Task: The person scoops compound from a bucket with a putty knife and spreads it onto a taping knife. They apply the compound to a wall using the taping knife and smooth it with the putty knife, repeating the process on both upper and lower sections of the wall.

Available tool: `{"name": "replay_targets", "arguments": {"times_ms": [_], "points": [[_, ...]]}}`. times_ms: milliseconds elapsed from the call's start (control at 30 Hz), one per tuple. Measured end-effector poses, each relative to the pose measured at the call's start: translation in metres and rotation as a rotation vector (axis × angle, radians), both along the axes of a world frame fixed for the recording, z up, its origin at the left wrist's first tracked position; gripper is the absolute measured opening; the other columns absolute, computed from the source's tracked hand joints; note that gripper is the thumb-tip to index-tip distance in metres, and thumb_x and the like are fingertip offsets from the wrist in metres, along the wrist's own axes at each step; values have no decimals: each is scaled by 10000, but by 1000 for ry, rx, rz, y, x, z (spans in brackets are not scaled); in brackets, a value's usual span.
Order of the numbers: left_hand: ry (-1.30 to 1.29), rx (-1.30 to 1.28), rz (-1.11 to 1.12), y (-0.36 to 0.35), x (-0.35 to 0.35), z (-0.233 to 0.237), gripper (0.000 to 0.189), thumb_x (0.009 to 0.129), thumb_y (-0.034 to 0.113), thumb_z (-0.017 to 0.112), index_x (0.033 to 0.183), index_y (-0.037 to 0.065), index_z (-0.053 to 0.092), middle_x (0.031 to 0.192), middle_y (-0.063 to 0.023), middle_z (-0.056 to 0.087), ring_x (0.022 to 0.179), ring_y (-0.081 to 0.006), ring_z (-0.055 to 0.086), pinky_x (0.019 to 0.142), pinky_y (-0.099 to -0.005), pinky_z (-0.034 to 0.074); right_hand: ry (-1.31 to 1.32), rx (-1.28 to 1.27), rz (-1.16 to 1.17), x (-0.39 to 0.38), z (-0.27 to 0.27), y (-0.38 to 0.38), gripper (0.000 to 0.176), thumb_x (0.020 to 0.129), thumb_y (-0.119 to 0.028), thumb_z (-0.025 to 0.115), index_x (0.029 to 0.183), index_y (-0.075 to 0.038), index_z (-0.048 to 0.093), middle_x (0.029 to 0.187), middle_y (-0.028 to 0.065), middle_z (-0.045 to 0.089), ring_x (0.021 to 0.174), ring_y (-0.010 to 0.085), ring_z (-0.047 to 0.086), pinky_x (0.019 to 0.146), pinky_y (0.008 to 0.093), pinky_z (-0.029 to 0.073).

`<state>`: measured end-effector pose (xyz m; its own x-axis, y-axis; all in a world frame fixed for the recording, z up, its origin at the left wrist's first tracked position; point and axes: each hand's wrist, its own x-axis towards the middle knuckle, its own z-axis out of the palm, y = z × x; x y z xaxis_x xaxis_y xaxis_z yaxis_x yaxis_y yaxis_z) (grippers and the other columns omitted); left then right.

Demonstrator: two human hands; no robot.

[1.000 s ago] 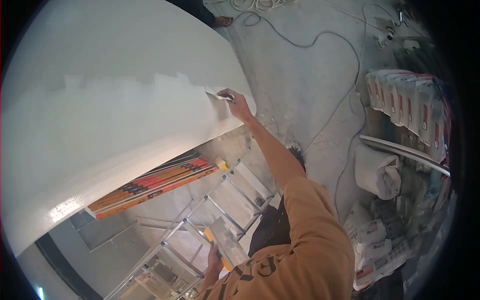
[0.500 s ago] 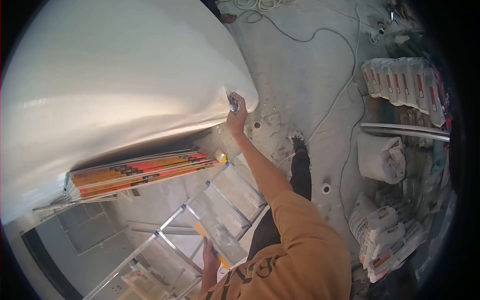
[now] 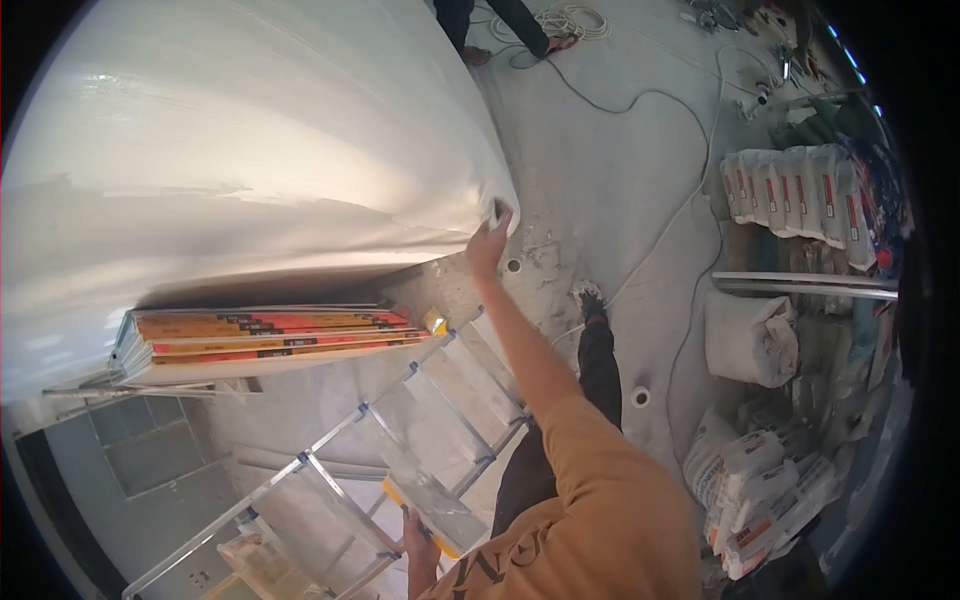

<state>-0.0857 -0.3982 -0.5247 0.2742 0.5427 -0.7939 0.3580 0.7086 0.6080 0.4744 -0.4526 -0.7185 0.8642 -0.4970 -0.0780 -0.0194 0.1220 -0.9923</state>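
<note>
Head view. Glossy white wall [image 3: 250, 150] above ladder [image 3: 400, 440]. Grey floor [image 3: 600, 150] with cables beyond ladder. Your right hand [image 3: 487, 245], above ladder, fingers curled tight on scraper [image 3: 495, 212], blade at wall's lower edge. Your left hand [image 3: 420, 545], beside ladder's near end, grips putty board [image 3: 435, 505] with pale filler on it. Sacks [image 3: 790, 190] right of ladder, closed, contents hidden.

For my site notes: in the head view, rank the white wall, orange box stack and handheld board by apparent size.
1. white wall
2. orange box stack
3. board held by the left hand
</note>
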Motion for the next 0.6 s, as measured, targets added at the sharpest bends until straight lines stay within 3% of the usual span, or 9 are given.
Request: {"name": "replay_targets", "arguments": {"times_ms": [100, 167, 267, 367, 433, 600], "points": [[-40, -71, 24, -9, 7, 0, 446, 1050, 207, 455, 1475, 102, 368, 1350, -128, 546, 1253, -301, 539, 1084, -474, 442, -155, -11, 123, 41, -6, -19, 512, 826, 183, 441, 1312, 31, 488, 1280, 220, 558, 1241, 352, 538, 1067, 384, 417], [-74, -75, -13, -12, 10, -4, 440, 1048, 188, 450, 1472, 103, 371, 1351, -127, 543, 1245, -298, 543, 1084, -473, 441, -271, -216, 88, 48, -14, 5, 592, 757, 204, 428, 1322, 36, 491, 1304, 239, 522, 1283, 397, 481, 1097, 428, 390], [-74, -85, 1, -15, 18, -8, 440, 1046, 175, 448, 1473, 103, 370, 1337, -125, 553, 1233, -297, 552, 1073, -471, 449, -179, -261, -34, 16, 9, 42, 709, 633, 236, 379, 1312, 56, 475, 1325, 268, 473, 1312, 446, 416, 1137, 478, 337], [-64, -94, -26, -14, 28, -9, 440, 1049, 177, 453, 1474, 98, 371, 1327, -118, 561, 1222, -288, 559, 1065, -461, 454, -154, -226, 41, -26, 12, 36, 699, 634, 233, 378, 1297, 45, 490, 1340, 238, 480, 1312, 432, 420, 1133, 479, 339], [-49, -101, -58, -8, 36, -8, 440, 1051, 177, 451, 1476, 94, 369, 1332, -117, 558, 1225, -283, 558, 1066, -456, 453, -142, -143, 317, -48, 17, 14, 617, 656, 220, 421, 1226, 27, 557, 1288, 231, 517, 1267, 415, 465, 1096, 463, 376], [-25, -58, -130, -5, 67, -1, 443, 1059, 183, 448, 1483, 87, 363, 1351, -115, 548, 1232, -272, 556, 1069, -442, 450, -176, -63, 211, 49, -16, -64, 560, 699, 208, 380, 1161, 0, 617, 1107, 209, 646, 1105, 379, 609, 1003, 394, 464]]}}
